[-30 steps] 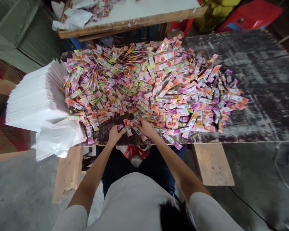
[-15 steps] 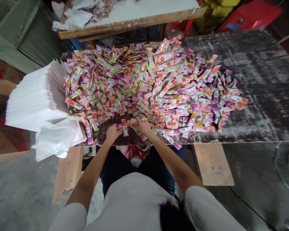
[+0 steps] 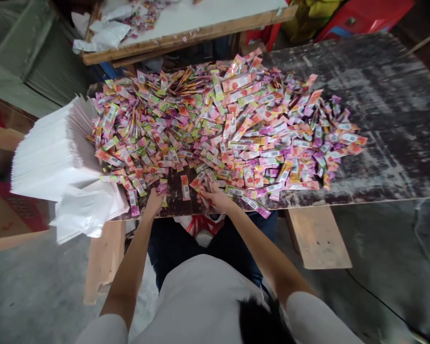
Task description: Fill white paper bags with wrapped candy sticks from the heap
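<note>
Worktop [image 3: 390, 143], 1, dark, scuffed: near edge crossed by 2 forearms [image 3: 127, 272]; open room found at the right end, with a small bare patch between the hands. Left hand [image 3: 152, 203], 1: placed at the near edge, arm extended, grip clamped on 1 purple-and-green sachet [image 3: 162, 187]. Right hand [image 3: 217, 197], 1: fingers pointed leftward, grip clamped on a small bunch of sachets [image 3: 205, 195], count unclear. Loose sachet [image 3: 185, 187], 1: laid between the hands. Sachet heap [image 3: 215, 129], 1: spread beyond them, too dense for counting. White stack [image 3: 53, 148], 1: set at the left end. Wood-edged table [image 3: 189, 36], 1: stationed beyond the far edge.
</note>
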`<state>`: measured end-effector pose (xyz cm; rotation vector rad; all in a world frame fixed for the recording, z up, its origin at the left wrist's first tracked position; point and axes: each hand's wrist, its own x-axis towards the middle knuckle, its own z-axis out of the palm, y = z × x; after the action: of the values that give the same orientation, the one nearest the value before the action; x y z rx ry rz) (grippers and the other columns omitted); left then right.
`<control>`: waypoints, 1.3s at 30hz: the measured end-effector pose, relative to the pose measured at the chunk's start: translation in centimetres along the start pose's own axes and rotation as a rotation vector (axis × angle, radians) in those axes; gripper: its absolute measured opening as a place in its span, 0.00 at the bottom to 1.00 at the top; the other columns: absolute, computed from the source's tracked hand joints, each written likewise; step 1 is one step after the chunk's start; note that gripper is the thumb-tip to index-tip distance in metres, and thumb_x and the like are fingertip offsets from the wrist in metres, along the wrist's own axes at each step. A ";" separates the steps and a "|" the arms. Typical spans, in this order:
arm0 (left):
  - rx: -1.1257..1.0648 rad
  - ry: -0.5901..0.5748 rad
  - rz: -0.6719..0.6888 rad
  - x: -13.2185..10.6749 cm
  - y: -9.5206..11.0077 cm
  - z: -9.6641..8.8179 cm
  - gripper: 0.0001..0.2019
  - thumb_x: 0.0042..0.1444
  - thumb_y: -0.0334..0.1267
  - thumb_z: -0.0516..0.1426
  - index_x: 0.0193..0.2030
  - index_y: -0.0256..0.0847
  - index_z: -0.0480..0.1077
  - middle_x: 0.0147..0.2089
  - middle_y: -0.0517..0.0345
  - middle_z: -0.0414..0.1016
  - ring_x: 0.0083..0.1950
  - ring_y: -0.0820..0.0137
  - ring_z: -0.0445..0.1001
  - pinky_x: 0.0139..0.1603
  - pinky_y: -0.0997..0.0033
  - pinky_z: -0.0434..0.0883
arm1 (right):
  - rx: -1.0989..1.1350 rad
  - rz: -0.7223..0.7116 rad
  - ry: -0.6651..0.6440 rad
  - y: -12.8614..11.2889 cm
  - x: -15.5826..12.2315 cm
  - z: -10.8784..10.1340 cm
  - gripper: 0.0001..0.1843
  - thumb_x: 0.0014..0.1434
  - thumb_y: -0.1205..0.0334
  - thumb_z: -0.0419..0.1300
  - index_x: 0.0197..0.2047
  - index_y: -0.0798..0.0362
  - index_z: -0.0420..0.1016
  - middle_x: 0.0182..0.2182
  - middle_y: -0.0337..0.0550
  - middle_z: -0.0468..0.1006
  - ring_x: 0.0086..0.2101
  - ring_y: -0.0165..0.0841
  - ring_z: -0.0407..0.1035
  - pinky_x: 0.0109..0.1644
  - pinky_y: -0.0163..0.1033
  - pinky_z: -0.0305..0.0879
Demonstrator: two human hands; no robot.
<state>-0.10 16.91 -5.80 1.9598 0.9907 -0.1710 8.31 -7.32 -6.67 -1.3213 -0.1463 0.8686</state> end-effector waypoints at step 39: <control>0.111 0.072 0.765 1.9 10.2 6.9 0.12 0.58 0.43 0.53 0.42 0.40 0.72 0.44 0.49 0.76 0.50 0.62 0.74 0.53 0.62 0.69 | -1.337 0.043 0.468 1.8 -11.6 -11.8 0.14 0.57 0.64 0.56 0.47 0.55 0.72 0.48 0.56 0.72 0.48 0.44 0.67 0.52 0.45 0.63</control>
<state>10.03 9.96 -3.96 2.3176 0.2232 0.2820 6.07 -23.82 -7.40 -2.7377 -0.3603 0.4035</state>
